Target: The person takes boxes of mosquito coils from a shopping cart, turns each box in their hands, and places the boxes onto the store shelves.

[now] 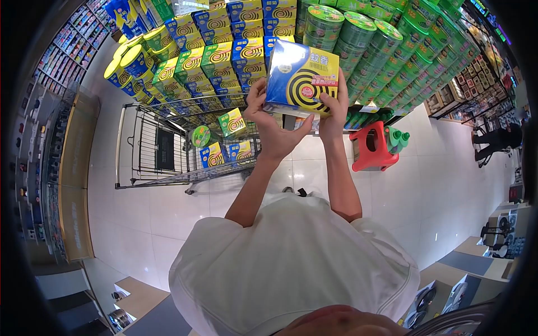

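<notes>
A blue and yellow box of mosquito coils point(305, 75), printed with a black spiral, is held up in front of the stacked display. My right hand point(334, 109) grips its right side, with the thumb on the printed face. At the lower left corner, my left hand point(274, 129) is closed around the box, fingers curled by its edge and thumb beneath it. Some fingertips are hidden behind the box. Below and left, a shopping cart point(154, 182) contains a few similar boxes point(213, 155) and a round green tub point(200, 136).
Stacked mosquito coil boxes point(217, 63) rise ahead, with green cylindrical tubs point(354, 39) on the right. A red stool point(372, 147) stands on the floor beside green bottles point(397, 140). Another person point(499, 140) is at far right. Shelves point(73, 185) line the left.
</notes>
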Demonstrator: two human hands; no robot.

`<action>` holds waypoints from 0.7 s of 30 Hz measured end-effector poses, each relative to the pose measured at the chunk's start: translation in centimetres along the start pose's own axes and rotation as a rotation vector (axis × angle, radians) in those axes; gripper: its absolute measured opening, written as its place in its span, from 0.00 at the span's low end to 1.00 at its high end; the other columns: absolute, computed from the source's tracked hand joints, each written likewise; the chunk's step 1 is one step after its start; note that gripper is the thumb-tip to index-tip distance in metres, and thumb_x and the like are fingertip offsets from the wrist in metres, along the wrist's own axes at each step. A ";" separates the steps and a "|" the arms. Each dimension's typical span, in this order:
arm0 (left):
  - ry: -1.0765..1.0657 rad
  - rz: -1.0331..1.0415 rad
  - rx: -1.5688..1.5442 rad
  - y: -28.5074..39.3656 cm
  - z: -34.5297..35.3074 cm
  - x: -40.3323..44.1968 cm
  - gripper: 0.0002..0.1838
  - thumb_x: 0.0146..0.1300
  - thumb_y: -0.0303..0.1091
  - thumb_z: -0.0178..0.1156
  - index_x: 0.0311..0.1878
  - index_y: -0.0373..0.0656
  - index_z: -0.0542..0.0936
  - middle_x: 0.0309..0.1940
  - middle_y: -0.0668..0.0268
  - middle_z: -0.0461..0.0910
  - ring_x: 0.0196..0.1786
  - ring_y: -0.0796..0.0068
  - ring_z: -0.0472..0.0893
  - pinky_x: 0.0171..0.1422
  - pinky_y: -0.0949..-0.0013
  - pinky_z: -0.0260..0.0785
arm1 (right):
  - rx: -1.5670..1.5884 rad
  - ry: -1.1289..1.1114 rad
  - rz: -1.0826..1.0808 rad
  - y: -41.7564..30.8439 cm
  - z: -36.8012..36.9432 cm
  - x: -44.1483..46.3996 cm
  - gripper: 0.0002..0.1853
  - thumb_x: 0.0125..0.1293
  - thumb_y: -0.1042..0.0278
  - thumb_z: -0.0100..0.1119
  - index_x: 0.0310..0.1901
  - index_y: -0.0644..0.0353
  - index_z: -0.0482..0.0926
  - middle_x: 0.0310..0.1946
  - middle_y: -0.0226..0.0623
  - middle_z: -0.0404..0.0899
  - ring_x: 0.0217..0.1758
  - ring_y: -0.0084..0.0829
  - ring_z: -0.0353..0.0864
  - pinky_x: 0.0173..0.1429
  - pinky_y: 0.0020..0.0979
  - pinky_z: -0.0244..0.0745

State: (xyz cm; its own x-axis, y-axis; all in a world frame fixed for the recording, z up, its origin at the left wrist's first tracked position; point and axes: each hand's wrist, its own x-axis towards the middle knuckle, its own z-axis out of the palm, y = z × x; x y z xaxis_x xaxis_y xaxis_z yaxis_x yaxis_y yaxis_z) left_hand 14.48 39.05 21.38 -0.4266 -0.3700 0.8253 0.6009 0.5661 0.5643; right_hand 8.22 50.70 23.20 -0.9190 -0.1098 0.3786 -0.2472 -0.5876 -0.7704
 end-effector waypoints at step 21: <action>0.088 -0.487 -0.046 -12.1 -3.8 1.9 0.51 0.51 0.28 0.82 0.76 0.34 0.63 0.63 0.56 0.76 0.62 0.67 0.79 0.67 0.63 0.71 | -0.151 0.084 0.211 14.2 4.3 7.5 0.29 0.68 0.80 0.62 0.71 0.73 0.71 0.68 0.43 0.74 0.66 0.28 0.76 0.68 0.28 0.70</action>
State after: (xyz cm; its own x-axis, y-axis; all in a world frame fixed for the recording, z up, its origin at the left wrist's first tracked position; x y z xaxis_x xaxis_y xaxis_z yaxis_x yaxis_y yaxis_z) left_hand 9.00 28.69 16.24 -0.6077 -0.6456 0.4625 0.3754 0.2797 0.8836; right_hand -0.89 38.09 17.34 -0.9759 -0.1464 0.1621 -0.0844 -0.4319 -0.8980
